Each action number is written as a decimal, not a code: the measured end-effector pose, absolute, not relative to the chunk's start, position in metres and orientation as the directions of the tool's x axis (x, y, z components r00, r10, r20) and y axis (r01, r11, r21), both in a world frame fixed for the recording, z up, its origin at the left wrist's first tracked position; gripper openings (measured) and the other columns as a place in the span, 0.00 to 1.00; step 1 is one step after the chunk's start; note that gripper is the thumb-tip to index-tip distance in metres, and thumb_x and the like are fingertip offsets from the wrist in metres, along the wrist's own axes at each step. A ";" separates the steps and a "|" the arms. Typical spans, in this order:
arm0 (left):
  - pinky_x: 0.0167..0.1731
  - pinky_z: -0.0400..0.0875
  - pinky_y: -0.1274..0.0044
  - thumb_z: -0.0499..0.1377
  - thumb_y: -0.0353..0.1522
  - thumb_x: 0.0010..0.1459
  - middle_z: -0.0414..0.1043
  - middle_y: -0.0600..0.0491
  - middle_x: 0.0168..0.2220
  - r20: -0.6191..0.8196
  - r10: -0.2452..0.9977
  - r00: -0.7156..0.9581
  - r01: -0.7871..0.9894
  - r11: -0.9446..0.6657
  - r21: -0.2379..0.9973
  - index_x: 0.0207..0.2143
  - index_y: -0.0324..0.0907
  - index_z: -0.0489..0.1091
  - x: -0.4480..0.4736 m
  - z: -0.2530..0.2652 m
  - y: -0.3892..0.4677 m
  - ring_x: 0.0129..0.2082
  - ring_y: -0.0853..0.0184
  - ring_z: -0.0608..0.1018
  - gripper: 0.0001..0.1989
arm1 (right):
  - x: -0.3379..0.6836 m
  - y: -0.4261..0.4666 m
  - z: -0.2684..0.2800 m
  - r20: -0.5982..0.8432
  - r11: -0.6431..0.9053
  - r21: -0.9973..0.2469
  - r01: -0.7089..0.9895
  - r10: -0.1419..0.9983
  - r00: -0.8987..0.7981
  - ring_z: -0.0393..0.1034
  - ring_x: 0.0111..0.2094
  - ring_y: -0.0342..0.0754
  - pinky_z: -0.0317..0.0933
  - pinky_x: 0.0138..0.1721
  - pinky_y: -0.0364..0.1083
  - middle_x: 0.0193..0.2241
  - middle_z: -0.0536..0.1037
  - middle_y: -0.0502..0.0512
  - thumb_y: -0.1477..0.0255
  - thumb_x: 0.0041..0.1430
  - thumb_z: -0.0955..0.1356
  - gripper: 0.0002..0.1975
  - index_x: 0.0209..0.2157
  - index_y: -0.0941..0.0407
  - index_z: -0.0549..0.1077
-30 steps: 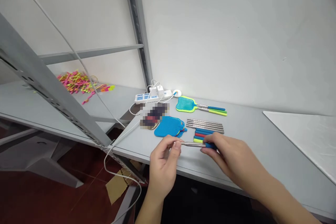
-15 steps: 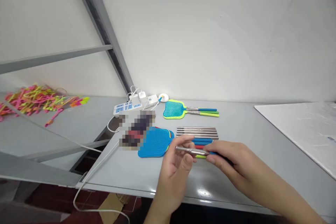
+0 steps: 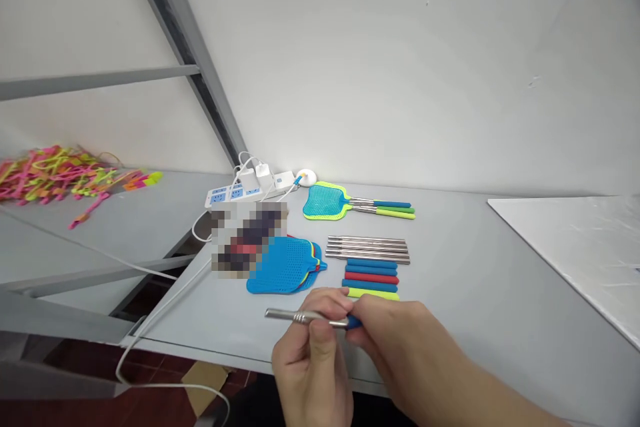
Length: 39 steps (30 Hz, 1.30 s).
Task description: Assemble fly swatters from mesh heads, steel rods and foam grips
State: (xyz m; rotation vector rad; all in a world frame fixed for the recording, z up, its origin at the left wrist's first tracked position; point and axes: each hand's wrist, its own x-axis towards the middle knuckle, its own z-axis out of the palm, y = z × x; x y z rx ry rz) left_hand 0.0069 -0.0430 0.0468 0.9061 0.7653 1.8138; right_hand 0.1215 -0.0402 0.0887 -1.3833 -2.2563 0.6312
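My left hand (image 3: 317, 347) is closed around a shiny telescopic metal rod (image 3: 283, 315), whose ringed end sticks out to the left. My right hand (image 3: 395, 333) grips the blue handle (image 3: 354, 321) at the rod's right end; most of that handle is hidden in the fingers. Just beyond the hands lie several loose handle grips (image 3: 373, 278) in blue, red and yellow-green. Behind these is a row of metal rods (image 3: 367, 249). To the left rests a stack of fly swatter heads (image 3: 283, 267), a blue one on top.
Assembled fly swatters (image 3: 327, 203) lie farther back. A power strip (image 3: 235, 193) with white plugs and cables stands near the wall. At far left is a pile of pink and yellow pieces (image 3: 55, 177). A white board (image 3: 575, 240) lies at right, and a metal frame post (image 3: 185, 47) rises at left.
Both hands have come lower and nearer to me with the rod. My left fingers have closed round the rod, which now extends farther left. The view has shifted slightly.
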 end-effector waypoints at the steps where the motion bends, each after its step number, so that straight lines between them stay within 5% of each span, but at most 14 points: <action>1: 0.45 0.71 0.69 0.61 0.42 0.60 0.71 0.51 0.31 0.270 0.908 -0.320 -0.435 -0.394 0.810 0.29 0.42 0.75 0.008 0.049 -0.047 0.39 0.62 0.74 0.13 | 0.121 -0.044 0.086 0.114 0.423 -0.522 0.741 0.896 -0.430 0.67 0.26 0.46 0.54 0.26 0.43 0.29 0.76 0.54 0.74 0.63 0.61 0.06 0.35 0.55 0.70; 3: 0.45 0.71 0.69 0.60 0.42 0.60 0.70 0.52 0.29 0.325 0.880 -0.347 -0.359 -0.444 0.821 0.28 0.43 0.75 0.009 0.055 -0.052 0.37 0.62 0.74 0.13 | 0.125 -0.050 0.086 0.095 0.427 -0.524 0.737 0.889 -0.447 0.64 0.24 0.46 0.50 0.24 0.44 0.26 0.74 0.53 0.73 0.62 0.62 0.05 0.32 0.55 0.68; 5: 0.44 0.70 0.68 0.59 0.43 0.60 0.70 0.51 0.27 0.389 0.875 -0.288 -0.289 -0.467 0.836 0.27 0.43 0.75 0.008 0.059 -0.055 0.35 0.62 0.72 0.14 | 0.135 -0.054 0.092 0.015 0.327 -0.695 0.640 0.897 -0.442 0.63 0.26 0.44 0.51 0.26 0.43 0.27 0.72 0.52 0.70 0.65 0.61 0.08 0.31 0.55 0.66; 8: 0.47 0.68 0.65 0.57 0.46 0.61 0.70 0.49 0.25 0.449 0.893 -0.039 -0.300 -0.439 0.847 0.27 0.43 0.75 0.003 0.065 -0.057 0.34 0.61 0.72 0.18 | 0.151 -0.054 0.097 -0.232 -0.087 -0.960 0.266 0.778 -0.584 0.58 0.25 0.40 0.52 0.25 0.40 0.27 0.67 0.49 0.57 0.68 0.58 0.18 0.32 0.56 0.67; 11: 0.48 0.67 0.63 0.54 0.47 0.63 0.74 0.44 0.36 0.383 0.892 0.239 -0.395 -0.271 0.878 0.36 0.43 0.77 -0.006 0.067 -0.062 0.43 0.56 0.73 0.20 | 0.153 -0.053 0.089 -0.368 -0.586 -0.809 0.043 0.449 -0.814 0.44 0.16 0.35 0.40 0.15 0.37 0.19 0.56 0.42 0.46 0.59 0.62 0.26 0.29 0.56 0.64; 14: 0.48 0.67 0.63 0.53 0.49 0.62 0.74 0.42 0.43 0.303 0.846 0.439 -0.498 -0.052 0.866 0.41 0.43 0.76 -0.018 0.062 -0.066 0.48 0.54 0.73 0.21 | 0.143 -0.053 0.079 -0.354 -0.683 -0.730 0.004 0.373 -0.858 0.40 0.13 0.34 0.36 0.12 0.36 0.16 0.54 0.40 0.48 0.59 0.64 0.24 0.27 0.55 0.61; 19: 0.59 0.54 0.59 0.52 0.45 0.64 0.68 0.52 0.19 0.328 0.883 0.336 -0.587 -0.076 0.806 0.32 0.44 0.72 -0.022 0.048 -0.063 0.46 0.58 0.73 0.17 | 0.134 -0.054 0.084 -0.332 -0.527 -0.850 -0.002 0.539 -0.774 0.48 0.16 0.34 0.42 0.15 0.36 0.19 0.57 0.43 0.51 0.62 0.63 0.22 0.27 0.56 0.64; 22: 0.61 0.52 0.59 0.51 0.42 0.66 0.64 0.56 0.16 0.325 0.934 0.152 -0.648 -0.154 0.746 0.30 0.45 0.68 -0.014 0.046 -0.061 0.39 0.62 0.74 0.15 | 0.128 -0.056 0.091 -0.117 -0.054 -0.992 0.116 0.745 -0.657 0.62 0.25 0.40 0.56 0.24 0.39 0.27 0.68 0.49 0.57 0.66 0.61 0.16 0.34 0.55 0.68; 24: 0.61 0.54 0.59 0.51 0.42 0.66 0.63 0.57 0.17 0.317 0.947 0.050 -0.675 -0.201 0.710 0.30 0.45 0.67 -0.010 0.049 -0.061 0.36 0.64 0.74 0.15 | 0.120 -0.057 0.083 0.052 0.315 -0.894 0.318 0.779 -0.625 0.68 0.34 0.44 0.61 0.32 0.42 0.35 0.74 0.54 0.64 0.65 0.61 0.10 0.38 0.54 0.69; 26: 0.59 0.58 0.61 0.52 0.42 0.66 0.63 0.58 0.18 0.277 0.959 -0.064 -0.694 -0.242 0.679 0.29 0.44 0.66 -0.014 0.056 -0.059 0.33 0.66 0.74 0.15 | 0.113 -0.058 0.065 0.158 0.511 -0.675 0.532 0.805 -0.572 0.70 0.32 0.46 0.60 0.29 0.43 0.33 0.76 0.55 0.69 0.65 0.59 0.09 0.37 0.54 0.70; 29: 0.52 0.69 0.66 0.52 0.39 0.67 0.61 0.60 0.20 0.189 0.929 -0.318 -0.707 -0.365 0.606 0.29 0.42 0.66 -0.038 0.076 -0.050 0.28 0.70 0.72 0.14 | 0.118 -0.055 0.033 0.325 0.479 -0.320 0.817 0.866 -0.380 0.70 0.27 0.48 0.58 0.26 0.44 0.28 0.75 0.54 0.73 0.66 0.57 0.11 0.35 0.54 0.69; 31: 0.46 0.74 0.68 0.52 0.40 0.67 0.59 0.63 0.19 0.175 0.845 -0.505 -0.689 -0.517 0.508 0.31 0.42 0.66 -0.060 0.091 -0.043 0.22 0.73 0.69 0.14 | 0.133 -0.053 0.024 0.428 0.420 -0.215 0.882 0.852 -0.301 0.71 0.24 0.47 0.59 0.25 0.43 0.28 0.77 0.52 0.73 0.66 0.56 0.11 0.36 0.53 0.69; 39: 0.45 0.76 0.65 0.51 0.40 0.68 0.65 0.59 0.27 -0.027 0.928 -0.372 -0.824 -0.317 0.470 0.36 0.44 0.70 -0.058 0.081 -0.035 0.26 0.74 0.71 0.13 | 0.165 -0.050 0.041 0.483 0.336 -0.259 0.906 0.857 -0.179 0.74 0.31 0.50 0.66 0.29 0.46 0.34 0.77 0.56 0.68 0.67 0.61 0.08 0.43 0.55 0.68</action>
